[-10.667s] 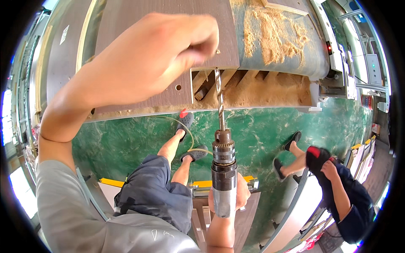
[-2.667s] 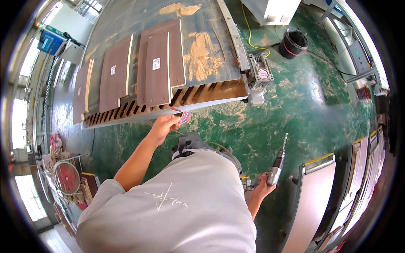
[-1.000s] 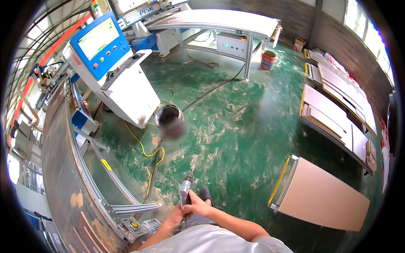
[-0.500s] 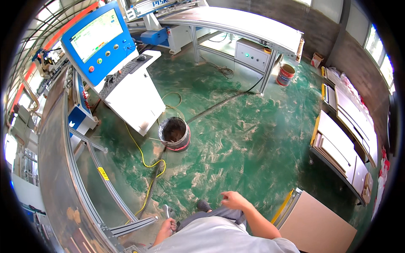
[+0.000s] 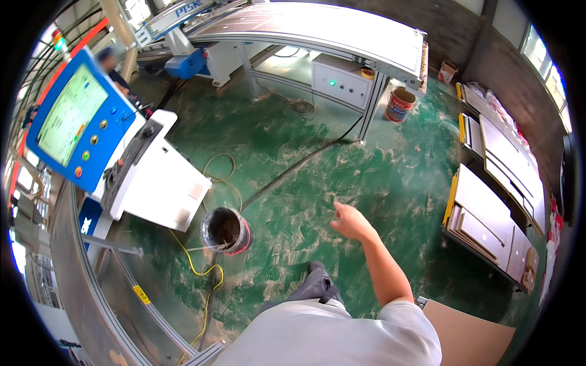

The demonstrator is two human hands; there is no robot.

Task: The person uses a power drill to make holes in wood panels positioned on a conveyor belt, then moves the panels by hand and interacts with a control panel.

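Observation:
My right hand reaches forward over the green floor, with nothing visible in it. Its index finger and thumb stand apart, while the other fingers look loosely bent. My left hand is out of sight now, hidden beyond my body and the lower edge. Left of my right hand and some way off stands a dark bucket with a brown inside and a thin stick across its rim. Beyond it is a white control console with a blue panel, a lit screen and a keyboard.
A yellow cable and a dark cable cross the dusty floor. A long worktable spans the back, a red pail near its leg. Board stacks line the right; a metal frame stands left. Another person is behind the console.
I have moved forward, and the console and bucket sit farther left and lower in view. My right arm now stretches farther out. My left hand, which held a grey-headed tool, has left the view.

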